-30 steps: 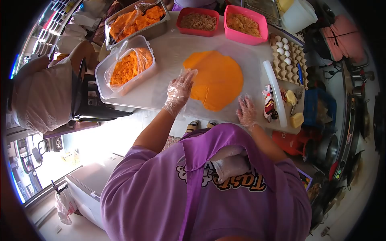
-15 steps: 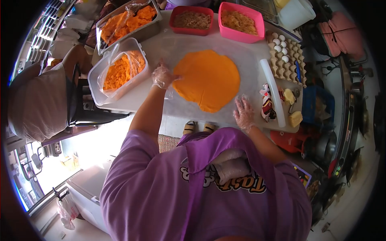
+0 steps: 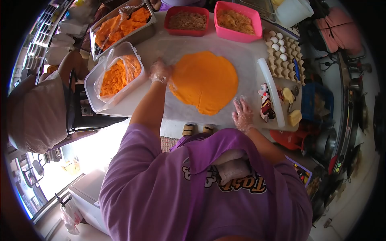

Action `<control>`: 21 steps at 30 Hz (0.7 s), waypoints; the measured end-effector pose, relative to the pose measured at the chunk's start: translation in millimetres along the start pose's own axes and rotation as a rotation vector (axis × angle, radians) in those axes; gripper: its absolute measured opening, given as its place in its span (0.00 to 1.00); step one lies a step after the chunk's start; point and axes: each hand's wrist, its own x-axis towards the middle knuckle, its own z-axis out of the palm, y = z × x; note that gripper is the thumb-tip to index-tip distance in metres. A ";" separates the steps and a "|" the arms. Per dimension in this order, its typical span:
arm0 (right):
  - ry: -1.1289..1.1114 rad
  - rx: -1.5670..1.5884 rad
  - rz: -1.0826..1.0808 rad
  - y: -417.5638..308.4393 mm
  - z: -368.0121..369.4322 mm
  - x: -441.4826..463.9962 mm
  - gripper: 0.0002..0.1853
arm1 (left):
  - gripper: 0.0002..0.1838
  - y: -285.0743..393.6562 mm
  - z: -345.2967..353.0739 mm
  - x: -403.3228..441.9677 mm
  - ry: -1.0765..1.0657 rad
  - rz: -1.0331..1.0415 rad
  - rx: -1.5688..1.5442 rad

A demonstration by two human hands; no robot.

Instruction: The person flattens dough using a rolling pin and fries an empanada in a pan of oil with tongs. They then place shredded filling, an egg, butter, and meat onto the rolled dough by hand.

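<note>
A flat, roughly round sheet of orange dough (image 3: pixel 204 82) lies on clear plastic over the white table, with a small split at its near edge. My left hand (image 3: pixel 160 71), in a clear plastic glove, is at the dough's left edge. Its fingers look stretched out, though slightly blurred, and I see nothing held in them. Off the dough's lower right, my right hand (image 3: pixel 243 115), gloved too, rests with fingers spread on the plastic. To its right lies a long white rolling pin (image 3: pixel 271 92), beside a crumpled printed wrapper (image 3: pixel 265 105).
A clear tub (image 3: pixel 90 86) and a metal tray (image 3: pixel 149 28) hold orange dough at left. Red (image 3: pixel 187 33) and pink (image 3: pixel 240 37) containers of filling stand behind. An egg carton (image 3: pixel 291 60) and yellow pieces (image 3: pixel 294 117) sit at right. Another person (image 3: pixel 40 104) is at far left.
My left hand has shifted slightly at the dough's left edge, its thumb drawn up and back. My right hand has stayed nearly still. The whole view has moved a little.
</note>
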 end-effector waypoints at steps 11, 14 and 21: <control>0.043 -0.017 -0.008 -0.1 2.3 -1.6 0.29 | 0.25 -14.3 37.2 110.5 0.237 0.618 0.165; 0.011 0.022 0.022 0.2 2.6 -1.5 0.29 | 0.20 -1.9 24.4 99.2 0.150 0.635 0.105; 0.043 0.078 0.004 2.9 4.9 -4.3 0.28 | 0.09 -11.8 -36.6 -2.8 0.054 0.347 -0.415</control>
